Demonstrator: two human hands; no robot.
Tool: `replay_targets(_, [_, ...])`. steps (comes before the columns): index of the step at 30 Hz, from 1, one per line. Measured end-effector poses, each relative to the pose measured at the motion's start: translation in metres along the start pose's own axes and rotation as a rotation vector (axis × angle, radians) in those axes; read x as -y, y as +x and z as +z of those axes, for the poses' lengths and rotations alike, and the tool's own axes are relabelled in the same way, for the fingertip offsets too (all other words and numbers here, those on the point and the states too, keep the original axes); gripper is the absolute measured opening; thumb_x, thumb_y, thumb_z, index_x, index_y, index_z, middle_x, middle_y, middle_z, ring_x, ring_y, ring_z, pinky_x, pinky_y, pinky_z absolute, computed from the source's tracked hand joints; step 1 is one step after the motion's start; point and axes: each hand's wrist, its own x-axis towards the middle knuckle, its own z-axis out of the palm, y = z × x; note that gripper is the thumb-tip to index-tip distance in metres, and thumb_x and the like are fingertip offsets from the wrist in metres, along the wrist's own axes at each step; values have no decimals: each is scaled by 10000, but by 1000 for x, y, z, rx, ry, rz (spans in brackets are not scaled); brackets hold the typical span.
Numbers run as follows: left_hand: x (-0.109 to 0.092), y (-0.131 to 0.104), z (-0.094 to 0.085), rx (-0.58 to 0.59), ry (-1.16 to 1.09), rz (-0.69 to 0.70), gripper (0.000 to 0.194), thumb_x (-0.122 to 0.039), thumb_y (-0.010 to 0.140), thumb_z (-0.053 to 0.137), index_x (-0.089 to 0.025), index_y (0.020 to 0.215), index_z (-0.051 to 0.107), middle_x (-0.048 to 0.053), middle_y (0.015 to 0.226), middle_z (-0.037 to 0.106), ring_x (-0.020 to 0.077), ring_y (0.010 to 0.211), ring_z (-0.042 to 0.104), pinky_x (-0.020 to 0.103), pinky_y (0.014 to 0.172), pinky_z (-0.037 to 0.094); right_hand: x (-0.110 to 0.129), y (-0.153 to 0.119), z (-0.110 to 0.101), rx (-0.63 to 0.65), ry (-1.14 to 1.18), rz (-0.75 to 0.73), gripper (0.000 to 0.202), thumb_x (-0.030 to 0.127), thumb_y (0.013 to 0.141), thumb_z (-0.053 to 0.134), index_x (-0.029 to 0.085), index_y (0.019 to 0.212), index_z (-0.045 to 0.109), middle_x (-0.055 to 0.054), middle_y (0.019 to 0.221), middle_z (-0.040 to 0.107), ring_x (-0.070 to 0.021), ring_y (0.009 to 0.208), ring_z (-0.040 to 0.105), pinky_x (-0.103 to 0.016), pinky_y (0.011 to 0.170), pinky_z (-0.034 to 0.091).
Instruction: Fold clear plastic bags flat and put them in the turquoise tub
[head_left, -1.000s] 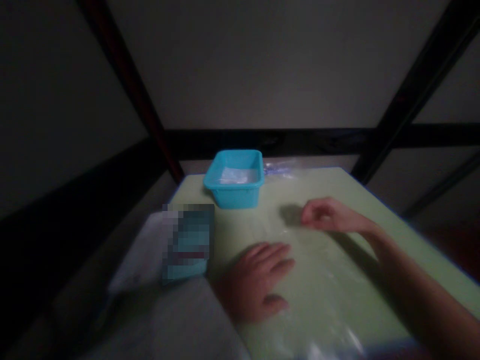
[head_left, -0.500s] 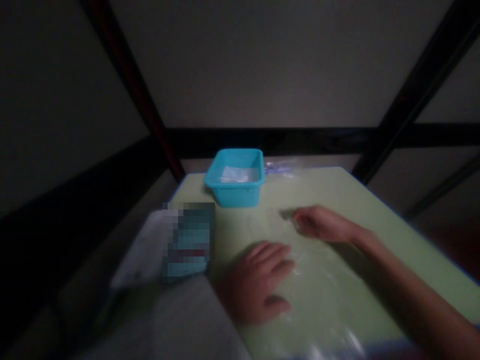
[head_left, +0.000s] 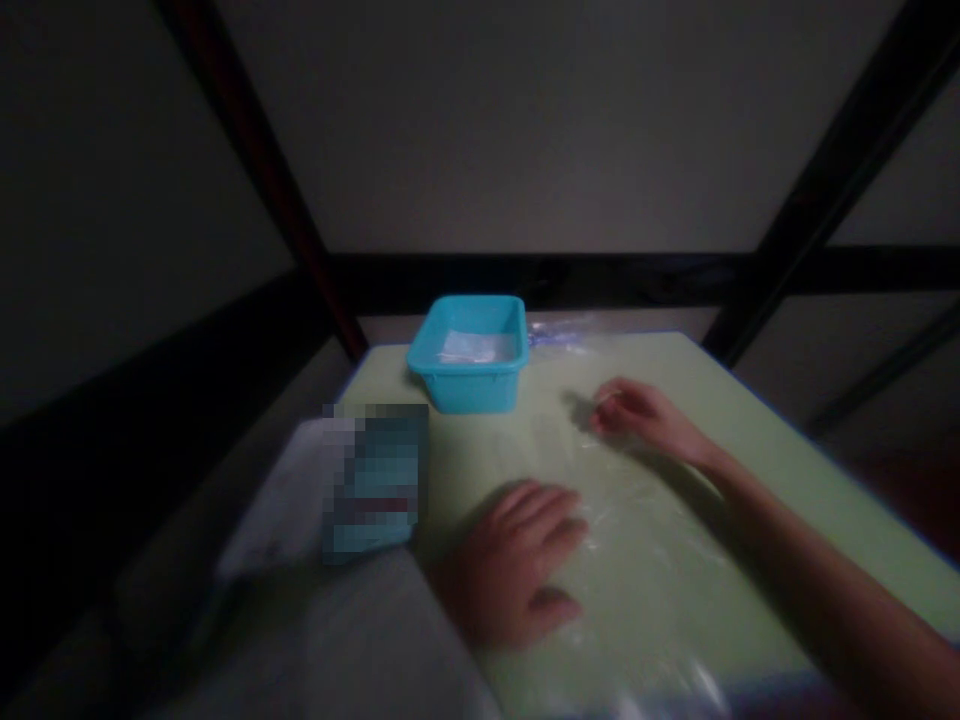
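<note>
My left hand (head_left: 517,565) lies flat with fingers spread, palm down on clear plastic film (head_left: 637,600) that covers the near part of the light green tabletop. My right hand (head_left: 626,412) is curled, slightly above the table beyond the film's shiny creases, with its shadow to the left. A thin pale edge shows at its fingers, too blurred to name. Farther back stands a turquoise plastic basket (head_left: 472,392) with a white, paper-like sheet or packet (head_left: 474,348) inside.
A pixelated, teal and dark flat item (head_left: 382,480) lies left of my left hand, over white sheets (head_left: 281,510). Crumpled clear plastic with purple marks (head_left: 559,333) sits right of the basket. Dark frame bars and a grey wall (head_left: 525,130) stand behind the table (head_left: 645,360).
My right hand has risen and moved slightly away from me and to the right, turning at the wrist. My left hand stays flat in place.
</note>
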Motion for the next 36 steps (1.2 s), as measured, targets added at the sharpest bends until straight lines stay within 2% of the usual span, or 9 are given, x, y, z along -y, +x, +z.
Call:
replay_targets(9, [-2,1,0,-19,6,12,555,-393,778,610,-174,1264,458,111,1326,507,269,1257,424,479,1082,283,-27,7,1,-54,90,92,302,443,797,621,202,965,550,-90,946,680,-192,816,631,-315,663,484])
replay_targets(15, [-3,2,-2,-25,31,-16,526,-352,778,627,-143,1240,488,148,1384,450,277,1297,384,484,1089,277,-22,9,5,-64,100,29,264,430,830,588,183,918,557,-90,909,674,-198,819,628,-328,686,482])
replay_targets(18, [-4,7,-3,-4,6,19,498,-311,807,600,-122,1252,485,145,1399,441,248,1314,372,427,1100,285,-21,9,9,-52,194,37,288,447,823,603,184,928,550,-86,895,674,-189,819,635,-336,730,479])
replay_targets(21, [-5,13,-3,36,-37,73,549,-335,835,582,-101,1309,435,140,1444,384,221,1351,320,372,1126,254,-24,10,11,-32,254,77,311,469,814,612,191,935,543,-76,876,673,-179,809,636,-330,739,476])
replay_targets(24, [-5,18,-1,83,-56,113,635,-410,868,540,-97,1383,338,137,1491,290,219,1393,224,375,1144,211,-27,12,11,-17,274,102,330,485,810,611,191,938,536,-74,875,667,-172,797,628,-322,728,470])
replay_targets(28, [1,20,4,128,-57,140,678,-442,884,514,-114,1423,267,124,1515,223,214,1408,166,373,1155,167,-21,14,12,16,180,95,314,475,834,584,169,886,540,-66,838,645,-154,755,591,-298,691,446])
replay_targets(33, [9,21,6,143,-44,118,670,-416,866,554,-112,1408,305,125,1501,266,224,1395,217,367,1152,173,-15,17,13,24,109,102,316,480,852,553,165,861,536,-51,798,616,-136,686,537,-273,606,403])
replay_targets(36, [10,20,5,160,-33,128,658,-447,881,521,-128,1413,302,119,1509,246,228,1402,192,378,1153,158,-16,18,13,26,74,110,307,470,862,538,163,853,532,-52,804,603,-135,676,525,-271,583,386])
